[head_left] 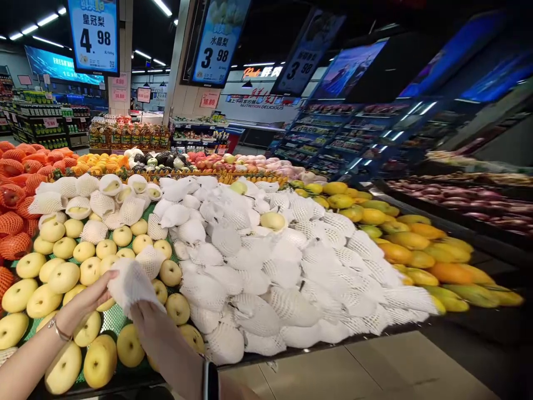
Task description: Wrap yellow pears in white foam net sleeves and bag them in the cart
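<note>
My left hand (pixel 92 294), with a thin bracelet at the wrist, pinches the left edge of a white foam net sleeve (pixel 134 282). From below, my right hand (pixel 149 318) is at the same sleeve, its fingers partly hidden by the foam; whether a pear is inside I cannot see. A dark watch band (pixel 210 380) circles my right wrist. Under and around both hands lie bare yellow pears (pixel 63 278) on a green mat (pixel 115 321). Just behind the sleeve rests another foam-wrapped pear (pixel 150 261).
A large heap of foam-wrapped pears (pixel 250 272) lies to the right, with papayas (pixel 410 240) beyond it. Red-netted fruit (pixel 10 222) borders the left side. Price screens (pixel 94 36) hang overhead. Tiled floor (pixel 333 369) shows at the front.
</note>
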